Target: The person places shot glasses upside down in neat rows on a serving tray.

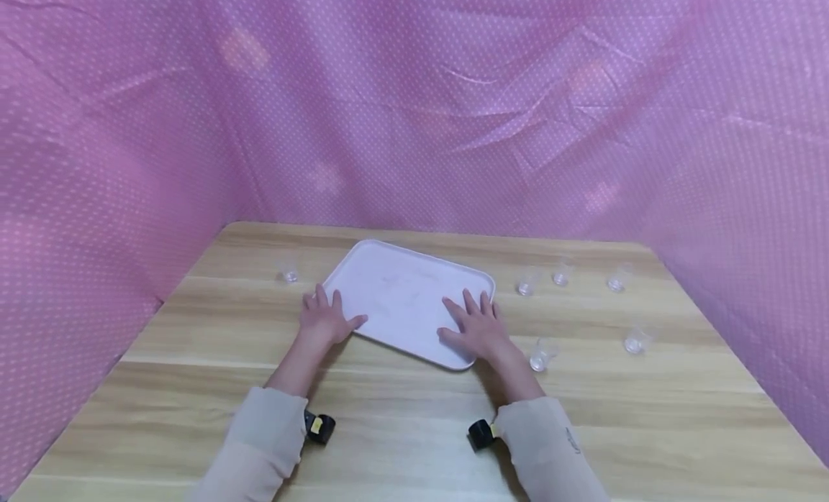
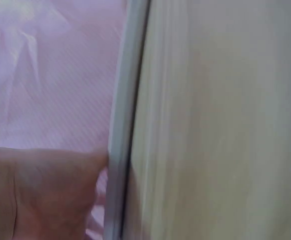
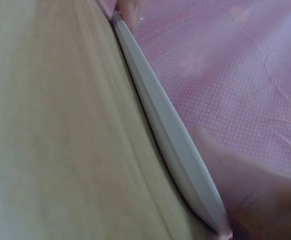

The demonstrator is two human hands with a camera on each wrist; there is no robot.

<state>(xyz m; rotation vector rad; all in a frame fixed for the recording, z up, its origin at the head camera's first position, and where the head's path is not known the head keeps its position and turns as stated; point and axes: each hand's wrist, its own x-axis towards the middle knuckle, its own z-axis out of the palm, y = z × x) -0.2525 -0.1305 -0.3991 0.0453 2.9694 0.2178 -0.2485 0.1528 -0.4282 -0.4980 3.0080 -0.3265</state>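
Note:
A white rectangular tray [image 1: 401, 293] lies on the wooden table, turned at a slant. At its left end is my left hand [image 1: 326, 321], fingers spread and thumb reaching over the near rim. My right hand [image 1: 478, 331] lies across the right end of the tray, its fingers spread and pointing away. In the left wrist view, the thumb side of the left hand [image 2: 45, 192] meets the tray's rim [image 2: 120, 135]. The right wrist view shows the tray's side wall [image 3: 165, 125] low along the tabletop, with the right hand [image 3: 260, 200] behind it.
One small clear cup [image 1: 288, 275] stands left of the tray. Several more are on the right, among them a cup [image 1: 540, 358] close beside my right wrist and another cup [image 1: 635, 343] farther right. Pink dotted cloth [image 1: 414, 128] hangs behind and along both sides of the table [image 1: 401, 430].

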